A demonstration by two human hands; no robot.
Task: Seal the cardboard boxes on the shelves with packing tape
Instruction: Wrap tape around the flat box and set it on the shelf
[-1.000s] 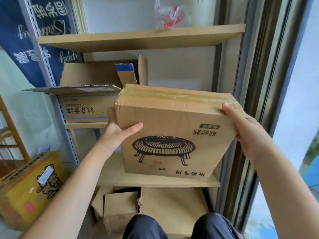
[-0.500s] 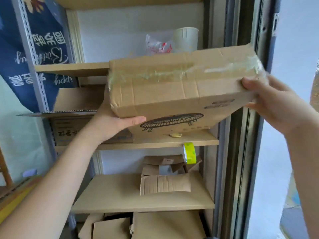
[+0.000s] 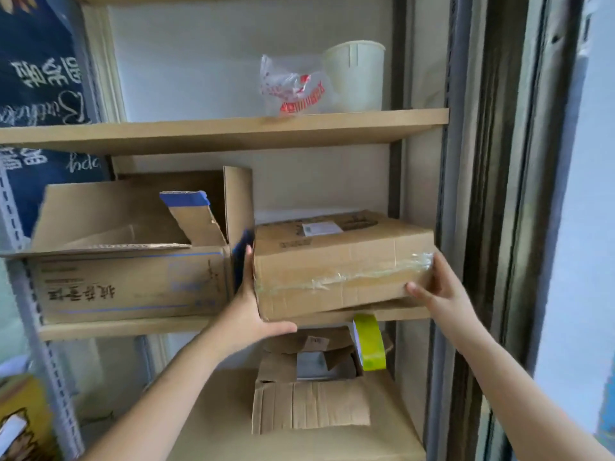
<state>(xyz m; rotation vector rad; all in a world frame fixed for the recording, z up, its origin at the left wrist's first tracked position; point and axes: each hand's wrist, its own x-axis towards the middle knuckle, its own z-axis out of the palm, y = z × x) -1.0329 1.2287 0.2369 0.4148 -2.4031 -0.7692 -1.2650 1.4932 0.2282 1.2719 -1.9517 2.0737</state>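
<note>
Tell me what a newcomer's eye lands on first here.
First, the taped box, which the left hand and right hand hold at its ends on the middle shelf. Next, the open box to its left, then the yellow-green tape roll below.

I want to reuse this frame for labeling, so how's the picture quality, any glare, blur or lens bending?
Head view: soft daylight, no hard shadows; the clear tape on the taped box glints; shelf edges and the right door frame bow from the wide lens; the yellow box at lower left is smeared, and the print on the open box is soft.
</note>
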